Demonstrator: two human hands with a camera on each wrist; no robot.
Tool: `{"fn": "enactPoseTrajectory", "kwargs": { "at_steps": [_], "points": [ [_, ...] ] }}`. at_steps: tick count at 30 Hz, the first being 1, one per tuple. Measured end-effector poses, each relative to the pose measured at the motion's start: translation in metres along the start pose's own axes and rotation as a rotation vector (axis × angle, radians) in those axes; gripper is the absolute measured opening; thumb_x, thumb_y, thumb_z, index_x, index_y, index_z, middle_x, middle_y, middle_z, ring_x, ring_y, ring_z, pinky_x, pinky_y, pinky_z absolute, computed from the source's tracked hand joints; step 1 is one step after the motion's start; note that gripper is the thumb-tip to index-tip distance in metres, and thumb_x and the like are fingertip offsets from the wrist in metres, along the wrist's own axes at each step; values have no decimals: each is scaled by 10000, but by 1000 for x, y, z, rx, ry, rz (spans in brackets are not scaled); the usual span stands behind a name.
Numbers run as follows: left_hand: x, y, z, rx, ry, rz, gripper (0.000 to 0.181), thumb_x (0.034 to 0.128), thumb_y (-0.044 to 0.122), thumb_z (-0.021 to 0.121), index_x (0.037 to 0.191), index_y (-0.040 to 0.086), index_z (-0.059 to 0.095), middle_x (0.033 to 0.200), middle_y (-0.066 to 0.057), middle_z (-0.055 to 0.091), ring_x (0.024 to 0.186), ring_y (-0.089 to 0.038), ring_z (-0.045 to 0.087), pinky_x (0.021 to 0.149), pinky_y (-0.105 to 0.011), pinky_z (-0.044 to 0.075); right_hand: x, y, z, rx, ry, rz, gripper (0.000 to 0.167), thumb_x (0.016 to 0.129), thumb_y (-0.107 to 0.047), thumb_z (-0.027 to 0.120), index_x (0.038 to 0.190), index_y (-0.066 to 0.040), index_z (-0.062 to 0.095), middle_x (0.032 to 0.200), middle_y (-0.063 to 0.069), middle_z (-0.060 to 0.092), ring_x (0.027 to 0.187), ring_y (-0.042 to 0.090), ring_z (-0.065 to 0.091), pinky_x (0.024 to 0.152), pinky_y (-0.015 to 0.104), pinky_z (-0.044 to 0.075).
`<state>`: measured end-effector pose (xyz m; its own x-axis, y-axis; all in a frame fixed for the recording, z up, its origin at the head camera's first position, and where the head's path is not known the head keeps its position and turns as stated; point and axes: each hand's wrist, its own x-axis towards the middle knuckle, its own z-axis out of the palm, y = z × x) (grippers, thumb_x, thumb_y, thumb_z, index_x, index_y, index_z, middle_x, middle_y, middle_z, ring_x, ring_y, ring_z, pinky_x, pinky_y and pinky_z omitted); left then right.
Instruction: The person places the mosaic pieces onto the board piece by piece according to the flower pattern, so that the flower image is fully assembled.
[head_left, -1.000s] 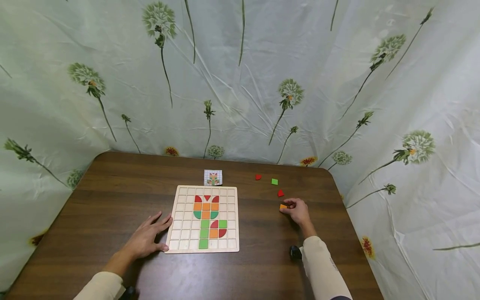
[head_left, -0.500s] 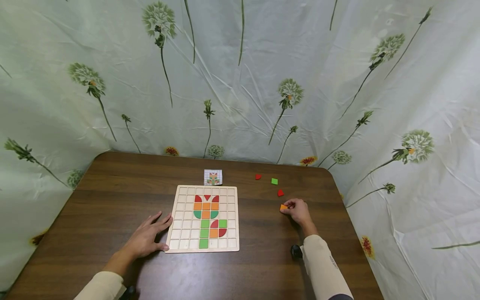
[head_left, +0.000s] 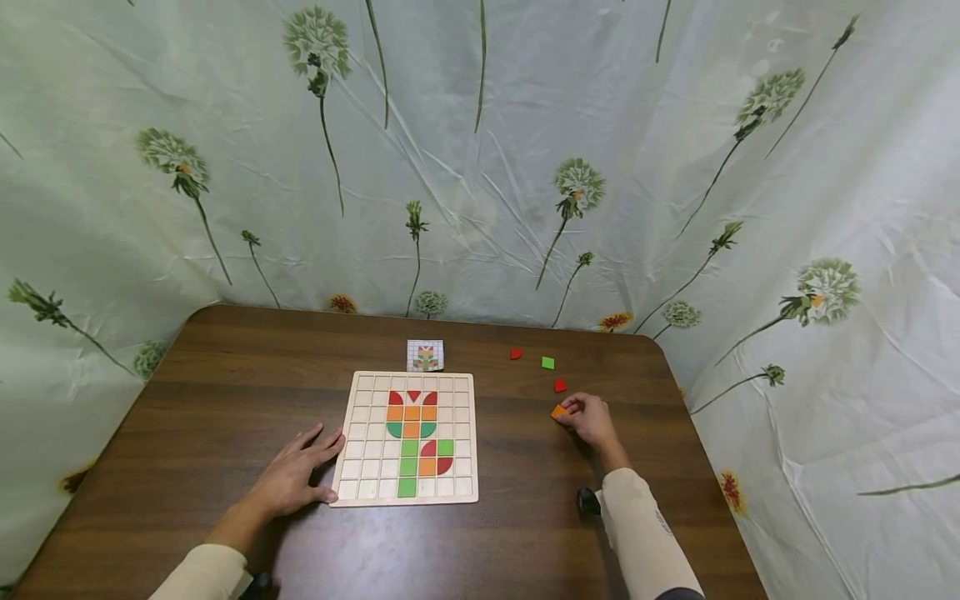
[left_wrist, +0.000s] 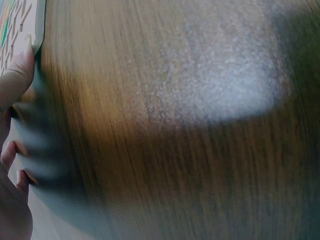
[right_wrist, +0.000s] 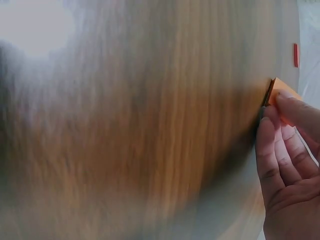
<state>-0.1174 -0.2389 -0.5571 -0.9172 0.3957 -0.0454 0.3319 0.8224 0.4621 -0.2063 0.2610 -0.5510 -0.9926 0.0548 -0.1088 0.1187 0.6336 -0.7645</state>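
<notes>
Between thumb and fingers, my right hand (head_left: 592, 421) pinches an orange square tile (head_left: 558, 412); the right wrist view shows the same orange tile (right_wrist: 281, 90) tilted, with its thin edge visible. My left hand (head_left: 288, 479) rests with spread fingers at the left side of a wooden grid board (head_left: 370, 468), its thumb (left_wrist: 22, 67) touching the near-left corner. Flush in the board's cells lie red, orange and green tiles forming a tulip-like flower with a stem and a side shape to the right.
Behind the board lies a small pattern card (head_left: 425, 356) with a printed flower. Loose on the table (head_left: 517, 517), beyond my right hand, are a red rounded tile (head_left: 516, 354), a green square tile (head_left: 548, 363) and another red tile (head_left: 560, 386). A floral curtain (head_left: 480, 167) hangs behind.
My right hand has shifted slightly to the left with the orange tile, which is now turned at an angle. My left hand and the board have stayed in place.
</notes>
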Motion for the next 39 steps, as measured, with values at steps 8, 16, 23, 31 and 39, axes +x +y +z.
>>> {"fn": "enactPoseTrajectory", "kwargs": {
  "at_steps": [8,16,23,31,39],
  "points": [
    [0,1,-2,-5,-7,3,910,644,411,833,1389,15,490,1466,-174,431,1359,-474,270,1064,-635,202,-1,-16,19,127,-74,-33,124,790,111,666,913,106,651,738,111,648,605,166,629,554,295,563],
    [0,0,-1,-7,-9,-1,913,647,414,832,1392,16,486,1468,-174,428,1363,-472,264,1064,-639,200,-1,-45,37,98,-139,-63,88,807,55,706,894,54,688,745,86,671,578,153,634,552,294,555],
    [-1,0,1,-8,-8,5,908,647,408,833,1388,11,489,1465,-177,431,1360,-476,267,1059,-643,205,-3,-70,56,19,-245,-158,74,806,25,733,866,41,692,729,74,672,553,155,621,522,264,524],
    [-1,1,1,-3,-10,0,915,648,419,827,1391,10,484,1469,-180,424,1361,-473,265,1062,-643,199,-7,-98,79,5,-343,-218,40,830,7,712,859,25,692,705,47,643,559,226,619,487,242,481],
    [-1,0,0,-8,9,14,905,640,401,835,1380,3,496,1459,-188,434,1352,-480,273,1053,-650,207,-7,-123,103,-64,-422,-307,39,830,-44,726,828,-13,702,686,-6,623,557,131,566,505,197,446]
  ]
}}
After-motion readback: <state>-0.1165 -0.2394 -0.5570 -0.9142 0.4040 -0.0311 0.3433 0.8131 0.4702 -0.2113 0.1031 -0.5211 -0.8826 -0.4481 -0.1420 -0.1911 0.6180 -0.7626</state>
